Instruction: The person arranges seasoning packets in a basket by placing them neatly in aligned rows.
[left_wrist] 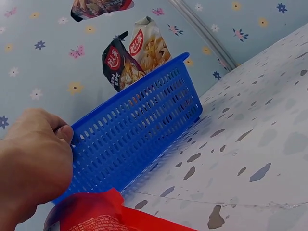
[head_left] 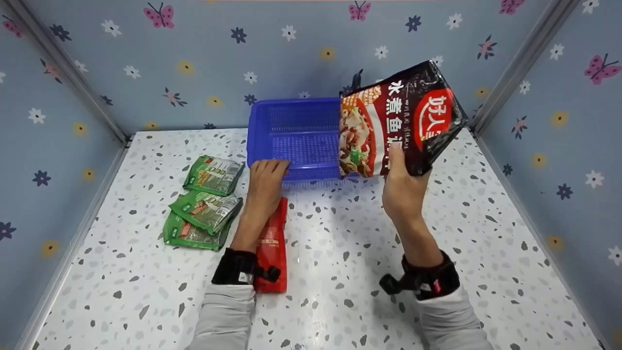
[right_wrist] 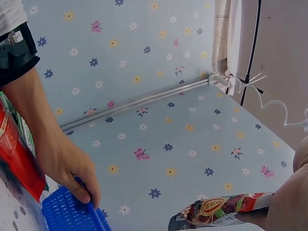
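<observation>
- Black packet (head_left: 384, 126): raised in the right hand, tilted, over the right end of the basket, apart from the packets standing there.
- Grey sleeves (head_left: 223, 316) come in at the near edge, each ending at a black band (head_left: 432, 279) on the wrist.
- Red packet (head_left: 273, 243): flat on the speckled table (head_left: 340, 291), lengthwise, partly hidden by the left forearm and band.
- Green packets (head_left: 206, 210): three, left of the red one; the nearer two overlap, and the third lies just beyond them.
- Right hand (head_left: 406, 194): closed firmly on the black packet's near lower edge, thumb flat across the printed front; the other fingers are hidden behind it.
- Left hand (head_left: 266, 182): fingers bent over the basket's rim at its near left corner, gripping it.
- Blue basket (head_left: 257, 121): upright on the table, its left part showing bare mesh floor.
- Dark packet (left_wrist: 115, 65) and pale packet (left_wrist: 149, 45): side by side in the basket, tops above the rim.
- Flowered wall (head_left: 291, 63): behind everything, with butterflies too.
</observation>
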Demonstrator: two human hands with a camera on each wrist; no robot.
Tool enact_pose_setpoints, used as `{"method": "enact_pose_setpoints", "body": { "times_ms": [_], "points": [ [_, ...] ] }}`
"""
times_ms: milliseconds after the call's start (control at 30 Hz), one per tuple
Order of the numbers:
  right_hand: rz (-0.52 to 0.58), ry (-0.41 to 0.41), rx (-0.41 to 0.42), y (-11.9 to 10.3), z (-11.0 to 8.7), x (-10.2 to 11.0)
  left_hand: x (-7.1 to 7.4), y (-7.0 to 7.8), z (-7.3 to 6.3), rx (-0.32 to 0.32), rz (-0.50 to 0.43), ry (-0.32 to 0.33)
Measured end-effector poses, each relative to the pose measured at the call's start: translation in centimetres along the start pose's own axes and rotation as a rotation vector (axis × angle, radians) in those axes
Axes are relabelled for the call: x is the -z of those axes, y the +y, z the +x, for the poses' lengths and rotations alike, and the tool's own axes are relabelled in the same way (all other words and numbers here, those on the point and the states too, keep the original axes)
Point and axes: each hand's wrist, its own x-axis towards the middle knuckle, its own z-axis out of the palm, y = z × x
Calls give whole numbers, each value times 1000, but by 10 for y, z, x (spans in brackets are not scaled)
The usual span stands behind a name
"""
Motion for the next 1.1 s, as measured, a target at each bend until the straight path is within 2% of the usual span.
{"method": "enact_pose_setpoints", "body": {
  "times_ms": [233,400,567,833,933,1100],
  "points": [
    [-28,-13,-31,4,3,-2,-1,-2,1,2,-20,16],
    [-69,-24,-47,9,12,-6,-2,-4,0,7,-41,-10],
    [-168,-45,-62,14,25,-13,-2,-5,0,8,-48,-24],
    [-355,-27,-230,19,53,-33,-3,-6,1,-4,-57,10],
    [-375,-56,-218,25,65,-40,-3,-5,2,-6,-54,14],
    [-428,-86,-127,37,81,-53,-4,-5,2,7,-63,14]
  ]
}}
